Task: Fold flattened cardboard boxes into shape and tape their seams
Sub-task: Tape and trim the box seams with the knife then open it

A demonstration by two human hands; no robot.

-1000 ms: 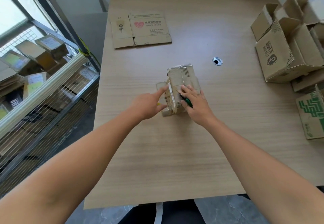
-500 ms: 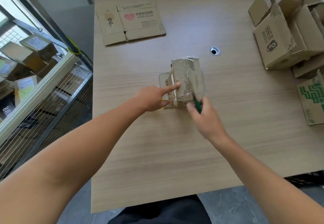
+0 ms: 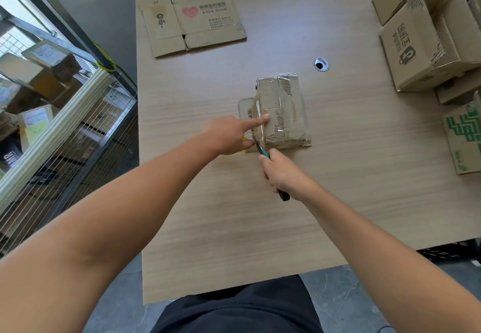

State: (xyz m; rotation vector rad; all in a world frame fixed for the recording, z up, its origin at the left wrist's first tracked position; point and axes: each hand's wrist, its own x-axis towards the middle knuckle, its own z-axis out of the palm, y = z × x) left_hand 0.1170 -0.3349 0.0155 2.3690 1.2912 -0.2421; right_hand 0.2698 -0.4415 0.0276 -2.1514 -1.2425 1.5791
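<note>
A small taped cardboard box point(image 3: 282, 108) stands mid-table, its top wrapped in clear tape, with a flap lying flat at its left. My left hand point(image 3: 231, 134) presses its index finger on the box's left top edge, the other fingers curled. My right hand point(image 3: 282, 174) is closed around a green-and-black utility knife point(image 3: 263, 151), whose blade tip touches the box's near-left corner. A flattened cardboard box point(image 3: 192, 19) with a red heart print lies at the far left of the table.
Several folded, open cardboard boxes point(image 3: 426, 36) are heaped at the table's right edge, one with green print point(image 3: 464, 134). A round cable hole point(image 3: 321, 64) sits beyond the box. A wire-mesh cart point(image 3: 59, 129) with parcels stands along the left side.
My right hand has come off the box top and drawn back toward me with the knife, now at the near-left corner. My left index finger stays on the box.
</note>
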